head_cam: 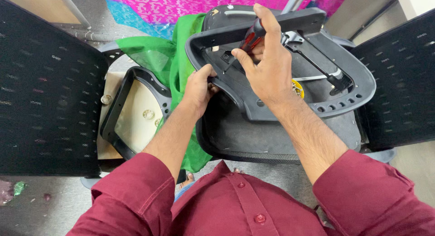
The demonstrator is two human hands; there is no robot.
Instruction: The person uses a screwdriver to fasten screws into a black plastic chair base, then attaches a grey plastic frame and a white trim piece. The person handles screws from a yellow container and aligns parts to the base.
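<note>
Grey speckled floor (pixel 54 209); right hand (pixel 267 68) grips red-handled screwdriver (pixel 247 42), left hand (pixel 197 88) clasps black armrest frame (pixel 281 107).

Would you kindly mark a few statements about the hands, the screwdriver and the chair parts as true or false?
1. The right hand holds a red and black screwdriver. True.
2. The left hand rests flat on the floor. False: it grips the edge of the grey plastic armrest frame.
3. A green cloth lies beside the upturned chair seat. True.
4. The person's sleeves are blue. False: they are maroon.
5. Black mesh chair backs stand on both sides. True.
</note>
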